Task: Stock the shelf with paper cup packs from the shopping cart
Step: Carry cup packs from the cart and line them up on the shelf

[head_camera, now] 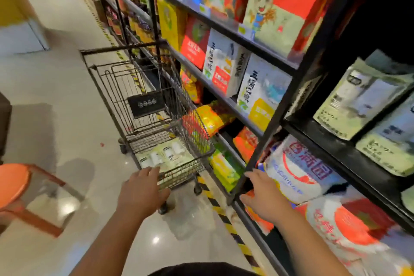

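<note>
A wire shopping cart (121,87) stands close beside the black shelving, its basket open from above, paper cup packs (167,157) lying on its bottom. The near wire wall rises between the left hand (143,190) and those packs. A black upright (280,105) slants past just beside the right hand (262,195). Bags (298,170) crowd the lower shelves, and dark room shows above the shelved packs (358,101). An orange stool (13,184) stands at left on open floor (78,119).

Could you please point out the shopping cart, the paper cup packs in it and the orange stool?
shopping cart (123,48): head view, on its top bar.
paper cup packs (165,157): head view, on the top pack.
orange stool (11,182): head view, on its seat.
</note>
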A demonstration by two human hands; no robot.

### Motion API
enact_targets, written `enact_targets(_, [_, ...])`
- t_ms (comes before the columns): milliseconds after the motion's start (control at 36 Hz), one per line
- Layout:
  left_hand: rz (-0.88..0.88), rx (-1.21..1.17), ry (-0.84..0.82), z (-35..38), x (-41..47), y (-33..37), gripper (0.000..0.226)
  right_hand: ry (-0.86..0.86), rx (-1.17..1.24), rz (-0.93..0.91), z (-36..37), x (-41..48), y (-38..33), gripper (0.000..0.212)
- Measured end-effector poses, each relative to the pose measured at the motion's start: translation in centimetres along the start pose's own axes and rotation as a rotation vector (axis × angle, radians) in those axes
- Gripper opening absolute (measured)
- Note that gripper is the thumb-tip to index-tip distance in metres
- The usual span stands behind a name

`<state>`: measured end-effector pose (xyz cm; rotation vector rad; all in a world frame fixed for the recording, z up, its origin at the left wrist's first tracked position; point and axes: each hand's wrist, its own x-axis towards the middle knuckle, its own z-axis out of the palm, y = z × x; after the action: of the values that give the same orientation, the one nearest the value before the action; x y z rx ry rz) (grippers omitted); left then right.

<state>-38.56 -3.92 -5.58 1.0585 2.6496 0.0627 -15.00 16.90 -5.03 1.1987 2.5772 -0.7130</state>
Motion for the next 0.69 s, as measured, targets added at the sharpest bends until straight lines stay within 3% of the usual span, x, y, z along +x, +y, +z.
enact_targets(389, [-0.200,-0.141,-0.089,2.3,3.2,-8.1,0.076,-0.191,-0.208,-0.172,1.4,12.3,-9.8,0.076])
enact_targets(694, [-0.242,-0.028,-0.173,2.3,12.1,-9.4,0.070,-0.373,-0.189,-0.275,2.6,25.7,-13.5,0.075])
